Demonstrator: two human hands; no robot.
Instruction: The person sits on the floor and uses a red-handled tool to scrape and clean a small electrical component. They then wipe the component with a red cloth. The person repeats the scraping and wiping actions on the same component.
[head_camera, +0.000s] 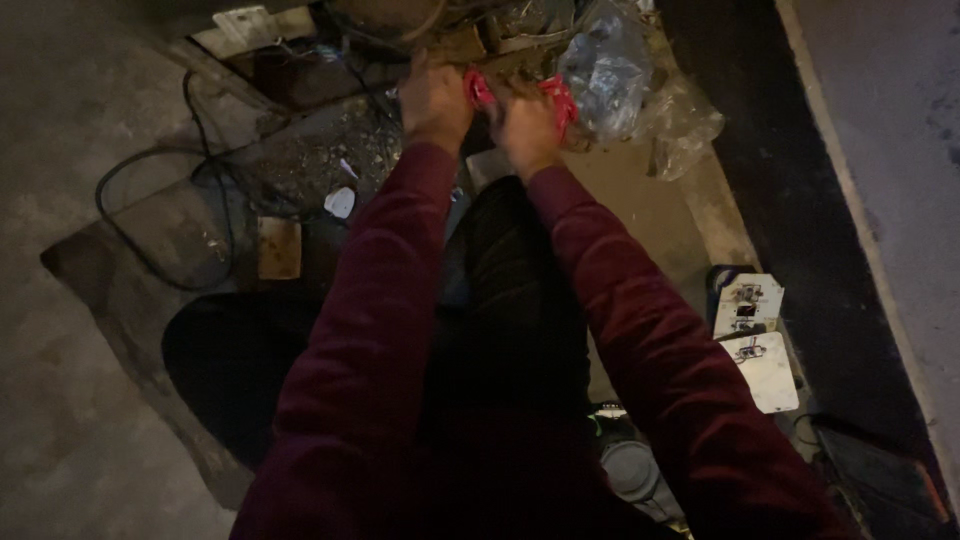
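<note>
A grey concrete floor (60, 420) fills the left of the frame, and a wide dark band (790, 200) runs down the right side beside a paler strip of wall or step. The person's two arms in dark red sleeves (370, 330) reach from the bottom centre up toward the top centre, over dark trousers. A flat board (180, 235) lies at centre left, with a black cable (130, 170) looping over it. At the top right of centre sits a crumpled clear plastic bag (630, 80), just beside the hands. At centre right, two white plates with small metal fittings (752, 330) lie one above the other near the dark band. A small white scrap (340, 202) lies on the littered patch at upper left of centre.

The left hand (435, 95) and right hand (525, 120) are close together at top centre, each with fingers curled shut on a red-handled tool (560, 100), probably pliers, though the dim light hides its head. The red handles show between and just right of the two hands, touching both.
</note>
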